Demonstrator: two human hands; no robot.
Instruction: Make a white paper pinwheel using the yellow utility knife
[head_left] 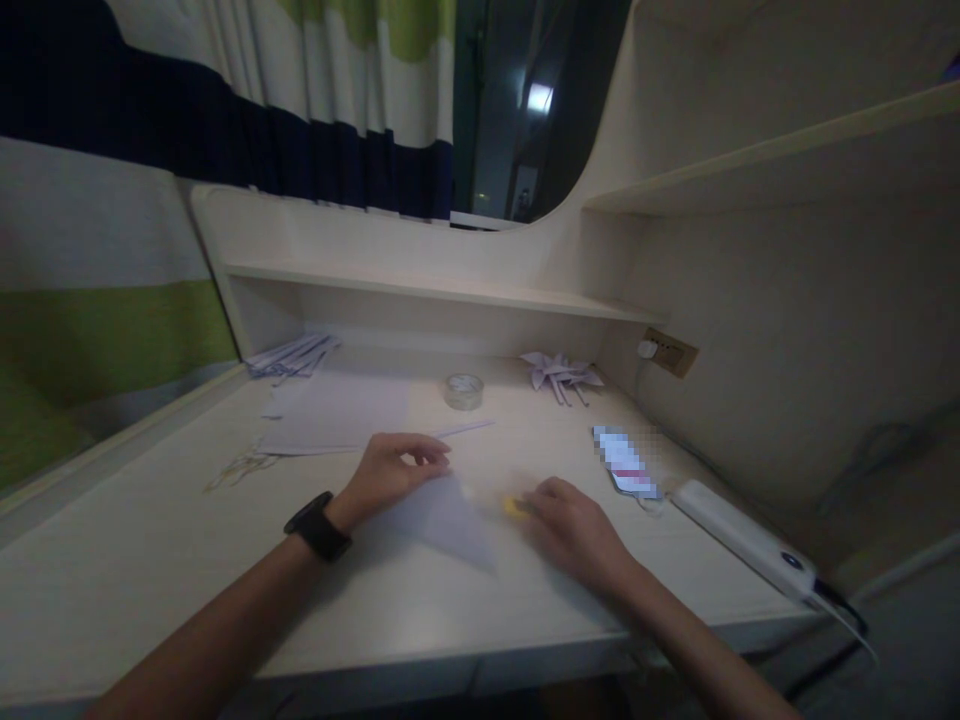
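Paper [450, 520] lies folded before us; our left hand [390, 470] pinches its far edge, our right hand [574, 530] grips a small yellow object [516, 507] just right of it

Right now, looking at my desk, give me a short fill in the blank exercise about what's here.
1. The left hand rests on a folded sheet of ____ paper.
2. A black ____ sits on the left wrist.
3. The roll of clear tape stands on the desk, ____ the two hands.
4. The small thing at the right hand's fingertips is ____ in colour.

Missing words: white; watch; beyond; yellow
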